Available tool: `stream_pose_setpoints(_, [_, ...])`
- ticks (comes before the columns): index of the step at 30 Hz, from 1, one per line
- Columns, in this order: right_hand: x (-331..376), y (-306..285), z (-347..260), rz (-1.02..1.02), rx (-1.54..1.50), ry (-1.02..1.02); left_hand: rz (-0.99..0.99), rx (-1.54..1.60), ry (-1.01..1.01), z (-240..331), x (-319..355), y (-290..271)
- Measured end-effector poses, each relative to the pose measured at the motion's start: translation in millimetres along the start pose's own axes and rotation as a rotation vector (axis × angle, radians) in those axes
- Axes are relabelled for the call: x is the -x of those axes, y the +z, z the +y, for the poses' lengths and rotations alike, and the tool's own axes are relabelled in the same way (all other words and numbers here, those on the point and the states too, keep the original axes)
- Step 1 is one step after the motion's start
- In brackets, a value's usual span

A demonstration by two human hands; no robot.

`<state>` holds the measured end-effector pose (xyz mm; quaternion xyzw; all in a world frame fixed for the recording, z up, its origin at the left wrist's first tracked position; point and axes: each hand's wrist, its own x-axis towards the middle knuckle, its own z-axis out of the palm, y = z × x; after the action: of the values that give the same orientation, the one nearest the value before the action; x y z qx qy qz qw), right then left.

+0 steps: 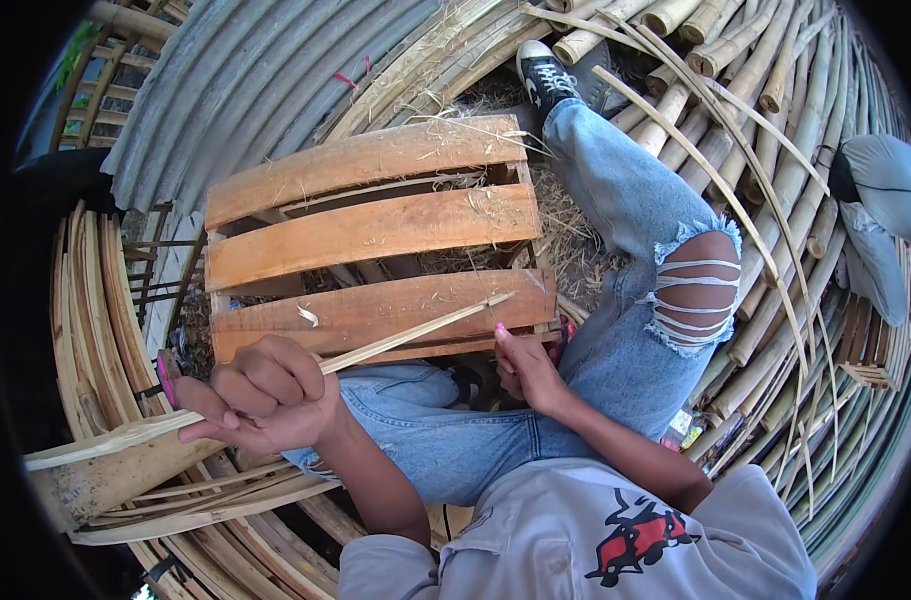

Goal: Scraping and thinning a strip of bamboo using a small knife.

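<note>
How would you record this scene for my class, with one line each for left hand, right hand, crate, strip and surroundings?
Left hand: closed on a pale strip
Right hand: fingers curled near the strip's far end; whether it holds anything is unclear
Crate: wooden, three broad slats on top, scattered shavings
Strip: slants up from lower left, tip over the crate's nearest slat
Surroundings: bamboo poles at right, corrugated sheet upper left, split lengths at left

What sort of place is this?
Probably a bamboo workshop or yard: there are piled poles, a bundle of split strips, and shavings scattered over a slatted crate.
</note>
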<state>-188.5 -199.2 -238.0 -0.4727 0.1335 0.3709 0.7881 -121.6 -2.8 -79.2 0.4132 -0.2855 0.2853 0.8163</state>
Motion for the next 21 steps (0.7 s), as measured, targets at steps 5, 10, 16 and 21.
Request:
stream_pose_setpoints(5, [1, -13, 13, 0.187, -0.228, 0.267, 0.026, -0.028, -0.008, -1, -2, 1])
stream_pose_setpoints(10, [-3, -15, 25, 0.136, -0.200, 0.153, 0.076, -0.070, 0.002, 0, -2, -2])
stream_pose_setpoints(16, [11, -5, 24, -0.068, 0.023, -0.076, 0.075, -0.054, -0.006, 3, 1, 1])
stream_pose_setpoints(21, [5, -17, 19, 0.008, -0.085, 0.067, 0.025, -0.024, -0.005, -2, -4, -5])
